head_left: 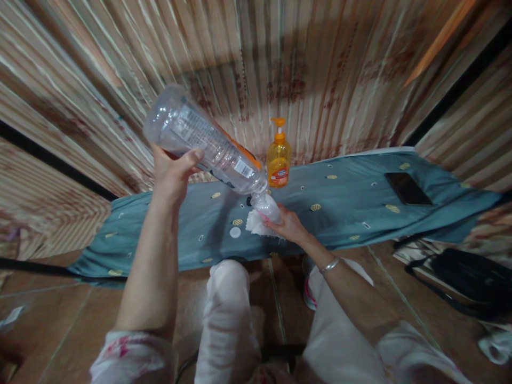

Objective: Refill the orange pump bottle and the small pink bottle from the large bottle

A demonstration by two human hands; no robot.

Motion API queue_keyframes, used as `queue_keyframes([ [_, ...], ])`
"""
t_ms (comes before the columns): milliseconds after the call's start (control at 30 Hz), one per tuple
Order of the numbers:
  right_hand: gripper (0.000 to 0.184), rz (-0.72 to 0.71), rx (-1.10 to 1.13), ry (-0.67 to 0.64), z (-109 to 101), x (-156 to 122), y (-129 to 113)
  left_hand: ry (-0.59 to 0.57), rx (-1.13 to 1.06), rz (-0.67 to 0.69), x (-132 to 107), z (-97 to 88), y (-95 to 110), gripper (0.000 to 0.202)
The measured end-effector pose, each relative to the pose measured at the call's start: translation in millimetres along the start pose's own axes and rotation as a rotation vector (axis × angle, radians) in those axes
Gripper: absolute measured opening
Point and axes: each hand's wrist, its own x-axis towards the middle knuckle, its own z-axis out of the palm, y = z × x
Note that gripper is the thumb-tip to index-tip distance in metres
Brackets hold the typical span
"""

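My left hand (173, 173) grips a large clear plastic bottle (204, 141) and holds it tilted, mouth down to the right. Its mouth meets a small clear container (267, 207) that my right hand (288, 224) holds over a teal patterned cloth (344, 197). A white tissue or cloth (255, 223) lies under that hand's fingers. A white bottle cap (235, 232) rests on the cloth just left of it. An orange pump bottle (279, 159) stands upright behind the two hands.
A black phone (408, 188) lies on the cloth at the right. A black bag (472, 280) sits on the tiled floor at the far right. A striped curtain or wall (320, 64) rises behind the cloth. My knees in pale trousers (228, 309) are below.
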Motion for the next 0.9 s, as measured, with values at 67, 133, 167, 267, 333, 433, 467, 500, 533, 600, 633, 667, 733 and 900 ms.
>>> queue_keyframes([
  [67,0.065,0.0,0.002,0.001,-0.3,-0.1,-0.2,-0.011,-0.066,0.008,-7.2,-0.7,2.2,0.115],
  [133,0.065,-0.004,0.007,-0.006,-1.2,-0.3,-0.8,0.016,-0.1,-0.046,-14.7,-3.6,2.1,0.101],
  [167,0.066,-0.004,0.008,-0.015,-1.8,-0.5,-1.3,0.047,-0.105,-0.095,-18.2,-6.0,0.9,0.093],
  [267,0.068,-0.002,-0.004,-0.041,-4.2,-0.7,-3.5,0.144,-0.126,-0.191,-29.3,-17.0,-6.3,0.072],
  [333,0.068,0.006,-0.02,-0.047,-5.3,-0.9,-4.9,0.199,-0.168,-0.275,-38.1,-25.5,-13.4,0.061],
  [433,0.067,0.013,-0.038,-0.037,-5.7,-1.5,-5.7,0.3,-0.202,-0.438,-54.8,-35.2,-25.1,0.042],
  [467,0.066,0.011,-0.041,-0.033,-5.5,-1.7,-5.5,0.307,-0.208,-0.458,-60.9,-36.8,-28.9,0.038],
  [500,0.066,0.009,-0.041,-0.031,-5.3,-2.0,-5.1,0.313,-0.216,-0.476,-66.8,-37.6,-32.5,0.036],
  [533,0.066,0.009,-0.041,-0.031,-5.0,-2.1,-4.6,0.327,-0.23,-0.5,-72.6,-37.7,-35.9,0.033],
  [600,0.067,0.017,-0.04,-0.039,-4.6,-2.2,-3.5,0.404,-0.308,-0.6,-82.8,-36.7,-41.8,0.028],
  [633,0.067,0.023,-0.042,-0.045,-4.5,-2.1,-3.0,0.43,-0.334,-0.641,-87.3,-36.2,-44.3,0.026],
  [667,0.067,0.028,-0.045,-0.051,-4.5,-2.0,-2.6,0.458,-0.355,-0.673,-91.3,-35.9,-46.6,0.025],
  [733,0.068,0.032,-0.056,-0.059,-4.7,-1.9,-2.1,0.502,-0.386,-0.717,-97.9,-36.1,-50.8,0.023],
  [900,0.069,0.024,-0.077,-0.044,-4.8,-2.5,-0.8,0.623,-0.51,-0.861,-108.8,-39.4,-61.2,0.023],
])
